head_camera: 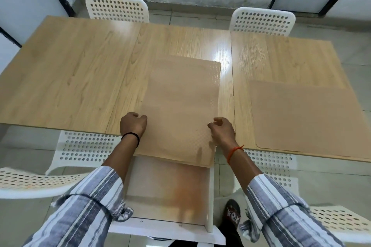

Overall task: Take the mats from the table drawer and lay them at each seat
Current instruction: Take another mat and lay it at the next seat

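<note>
A tan mat (180, 106) lies lengthwise on the middle of the wooden table (70, 78), its near end hanging over the table's front edge. My left hand (133, 124) pinches its left edge and my right hand (221, 129) pinches its right edge. A second tan mat (305, 118) lies flat at the near right seat. Below the held mat, the white table drawer (168, 192) stands pulled out toward me, its pale bottom showing an orange stain; I cannot tell whether more mats lie inside.
White perforated chairs stand at the far left (117, 9), far right (263, 21), near left (84, 146) and near right (281, 166). Another chair seat (30, 180) juts in at the left. My sandalled foot (232, 212) is on the tiled floor beside the drawer.
</note>
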